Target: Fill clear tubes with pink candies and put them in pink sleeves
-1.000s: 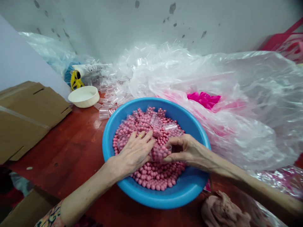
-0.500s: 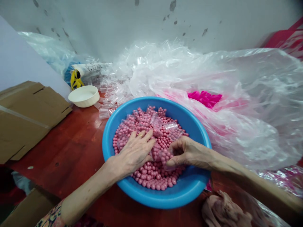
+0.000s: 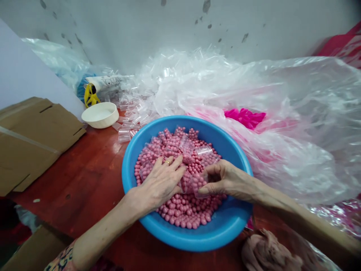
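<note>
A blue basin (image 3: 229,229) holds many round pink beads (image 3: 186,216). Among them lie several short clear plastic tubes (image 3: 204,150), some filled with beads. My left hand (image 3: 162,180), a ring on one finger, rests over the tubes at the basin's middle with its fingers stretched out; its fingertips touch the filled tubes. My right hand (image 3: 220,178) pinches a clear tube of pink beads (image 3: 198,182) between thumb and fingers, just right of my left hand and low over the beads.
Behind the basin is a heap of clear tubes (image 3: 135,109) and plastic sheeting (image 3: 296,158), with bright pink pieces (image 3: 245,116) in it. A white dish (image 3: 100,116) and a cardboard box (image 3: 34,139) stand at left. A crumpled cloth (image 3: 269,252) lies front right.
My right hand has risen slightly, and the bead-filled tube in its pinch has tilted up and moved a little away from me. My left hand has stayed in place.
</note>
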Available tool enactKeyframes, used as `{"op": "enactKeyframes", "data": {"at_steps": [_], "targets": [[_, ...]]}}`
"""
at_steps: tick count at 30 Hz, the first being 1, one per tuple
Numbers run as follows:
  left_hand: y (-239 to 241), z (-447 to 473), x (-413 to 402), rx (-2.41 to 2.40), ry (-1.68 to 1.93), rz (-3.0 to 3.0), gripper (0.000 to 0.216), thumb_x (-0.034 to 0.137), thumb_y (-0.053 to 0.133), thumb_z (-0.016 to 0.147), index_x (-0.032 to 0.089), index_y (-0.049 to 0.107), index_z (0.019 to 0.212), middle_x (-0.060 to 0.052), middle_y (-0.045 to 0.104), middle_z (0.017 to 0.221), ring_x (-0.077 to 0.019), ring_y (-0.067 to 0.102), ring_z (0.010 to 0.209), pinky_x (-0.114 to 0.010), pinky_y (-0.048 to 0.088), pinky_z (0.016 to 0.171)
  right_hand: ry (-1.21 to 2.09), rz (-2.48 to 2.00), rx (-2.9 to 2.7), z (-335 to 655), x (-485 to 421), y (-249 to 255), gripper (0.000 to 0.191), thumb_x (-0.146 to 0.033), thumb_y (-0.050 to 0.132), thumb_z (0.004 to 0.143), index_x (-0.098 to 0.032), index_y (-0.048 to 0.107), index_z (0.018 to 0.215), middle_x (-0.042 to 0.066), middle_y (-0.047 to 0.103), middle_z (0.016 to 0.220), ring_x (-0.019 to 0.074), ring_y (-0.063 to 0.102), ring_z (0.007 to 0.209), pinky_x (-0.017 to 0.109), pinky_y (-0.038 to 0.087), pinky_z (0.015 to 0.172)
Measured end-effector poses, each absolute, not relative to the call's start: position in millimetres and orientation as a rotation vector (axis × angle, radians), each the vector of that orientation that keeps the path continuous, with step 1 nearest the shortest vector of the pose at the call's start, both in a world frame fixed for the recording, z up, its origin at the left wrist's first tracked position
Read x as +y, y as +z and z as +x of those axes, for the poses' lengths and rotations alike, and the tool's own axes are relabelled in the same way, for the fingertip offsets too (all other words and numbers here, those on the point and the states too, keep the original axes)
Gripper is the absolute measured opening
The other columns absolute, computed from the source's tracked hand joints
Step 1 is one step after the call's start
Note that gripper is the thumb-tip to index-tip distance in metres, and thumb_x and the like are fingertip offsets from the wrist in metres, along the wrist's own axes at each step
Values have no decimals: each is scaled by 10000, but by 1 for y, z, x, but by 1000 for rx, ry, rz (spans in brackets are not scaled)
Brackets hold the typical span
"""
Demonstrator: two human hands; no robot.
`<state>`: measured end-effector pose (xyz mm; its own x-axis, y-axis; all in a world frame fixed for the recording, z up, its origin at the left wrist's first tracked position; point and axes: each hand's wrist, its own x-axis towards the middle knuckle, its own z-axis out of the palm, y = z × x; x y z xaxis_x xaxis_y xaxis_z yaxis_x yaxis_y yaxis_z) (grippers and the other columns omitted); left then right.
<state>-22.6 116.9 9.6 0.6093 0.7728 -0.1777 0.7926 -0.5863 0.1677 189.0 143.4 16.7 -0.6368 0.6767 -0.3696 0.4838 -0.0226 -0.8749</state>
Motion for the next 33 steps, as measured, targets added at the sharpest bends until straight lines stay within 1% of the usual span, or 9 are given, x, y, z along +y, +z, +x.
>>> {"op": "enactKeyframes", "data": {"at_steps": [4, 8, 11, 13, 17, 24, 29, 33], "targets": [[10, -23, 117, 1264, -109, 2605, 414, 215, 547, 854, 151, 438, 1248, -177, 302, 1484, -333, 310, 1337, -565, 266, 1042, 1748, -1256, -1970, 191, 146, 22, 362, -465, 708, 662, -144, 562, 581, -53, 422, 531, 71, 337, 517, 225, 272, 487], [12, -22, 117, 1289, -133, 2593, 359, 222, 560, 849, 138, 480, 1189, -187, 304, 1481, -348, 321, 1327, -574, 276, 1029, 1687, -1269, -2078, 191, 147, 16, 339, -432, 704, 667, -145, 558, 561, -55, 415, 516, 70, 334, 508, 220, 259, 472], [10, -23, 116, 1278, -94, 2596, 375, 232, 539, 865, 161, 448, 1222, -169, 300, 1487, -330, 304, 1340, -570, 261, 1041, 1719, -1265, -2126, 188, 146, 9, 327, -405, 693, 681, -143, 545, 555, -58, 415, 513, 69, 341, 507, 218, 255, 471], [8, -24, 116, 1271, -79, 2606, 379, 230, 534, 868, 166, 439, 1229, -166, 295, 1489, -324, 301, 1342, -560, 260, 1044, 1748, -1267, -2069, 186, 146, 7, 331, -415, 694, 683, -142, 547, 568, -59, 416, 529, 68, 343, 517, 218, 259, 482], [7, -24, 117, 1279, -99, 2609, 369, 246, 551, 860, 157, 461, 1206, -174, 302, 1484, -342, 309, 1333, -571, 268, 1031, 1782, -1278, -2013, 184, 145, 8, 349, -413, 711, 663, -145, 524, 539, -65, 389, 522, 66, 327, 515, 223, 239, 482], [7, -25, 116, 1277, -84, 2601, 376, 255, 532, 876, 167, 440, 1230, -169, 299, 1487, -330, 298, 1341, -573, 246, 1042, 1842, -1283, -1944, 184, 144, 8, 389, -479, 725, 636, -134, 558, 568, -56, 433, 533, 72, 366, 529, 218, 284, 496], [6, -25, 117, 1277, -88, 2612, 378, 259, 539, 872, 173, 442, 1227, -160, 310, 1485, -329, 321, 1329, -574, 261, 1032, 1856, -1261, -1966, 184, 144, 6, 378, -482, 723, 644, -135, 577, 604, -52, 457, 546, 72, 376, 530, 217, 299, 499], [8, -23, 117, 1277, -107, 2605, 378, 253, 551, 865, 160, 458, 1219, -170, 312, 1482, -341, 324, 1325, -576, 278, 1023, 1832, -1257, -1988, 185, 144, 7, 381, -481, 717, 652, -142, 555, 587, -59, 433, 539, 70, 362, 523, 217, 274, 488]]}}
